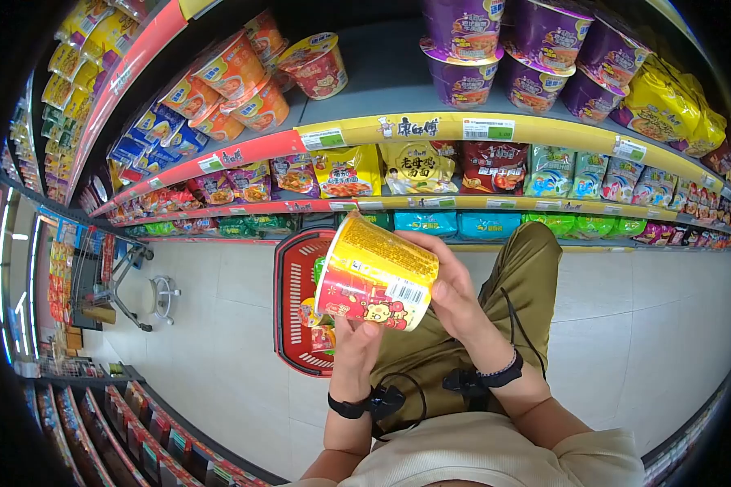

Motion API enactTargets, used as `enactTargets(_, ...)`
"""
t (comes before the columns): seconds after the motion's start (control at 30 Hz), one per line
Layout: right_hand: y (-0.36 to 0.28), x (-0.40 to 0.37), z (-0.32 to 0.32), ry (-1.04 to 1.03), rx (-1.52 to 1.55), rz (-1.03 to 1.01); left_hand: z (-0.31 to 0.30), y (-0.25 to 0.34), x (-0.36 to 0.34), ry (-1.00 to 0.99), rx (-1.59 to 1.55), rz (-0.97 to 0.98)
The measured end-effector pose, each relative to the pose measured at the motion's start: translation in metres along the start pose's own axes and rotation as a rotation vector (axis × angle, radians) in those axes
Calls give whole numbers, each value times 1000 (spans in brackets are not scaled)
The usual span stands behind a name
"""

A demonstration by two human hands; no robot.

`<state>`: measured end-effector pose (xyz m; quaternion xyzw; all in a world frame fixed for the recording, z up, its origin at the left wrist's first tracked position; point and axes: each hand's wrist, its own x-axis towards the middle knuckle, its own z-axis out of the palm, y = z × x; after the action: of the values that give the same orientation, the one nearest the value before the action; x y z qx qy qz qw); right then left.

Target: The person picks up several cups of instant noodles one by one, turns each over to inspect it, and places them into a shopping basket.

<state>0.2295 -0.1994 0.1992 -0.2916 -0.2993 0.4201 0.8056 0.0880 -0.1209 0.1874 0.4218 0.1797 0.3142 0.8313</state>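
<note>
A yellow and red instant noodle cup (375, 276) lies tilted on its side between my two hands, its barcode and printed text facing me. My left hand (357, 345) supports it from below, near the rim end. On the other side, my right hand (451, 292) wraps around the base end, fingers partly hidden behind the cup. Under and to the left of the cup stands a red shopping basket (283, 304), with several colourful packages inside, partly covered by the cup and my left hand.
A store shelf (374, 101) ahead carries orange noodle cups (264, 105), one red and yellow cup (317, 69) and stacked purple cups (463, 81). Bagged noodles (418, 169) fill the lower tiers. A wheeled metal frame (126, 276) stands on the floor at left.
</note>
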Motion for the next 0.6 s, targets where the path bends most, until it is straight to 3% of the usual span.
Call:
enactTargets(0.3, 4, 1, -3, 1, -21, 6, 2, -6, -2, 84, -116, -2)
enactTargets(0.37, 5, 2, -4, -9, -20, 14, -1, -5, -3, 61, 23, -25)
enactTargets(0.6, 10, 4, -11, 14, -60, 51, 6, -8, 2, 104, 46, -2)
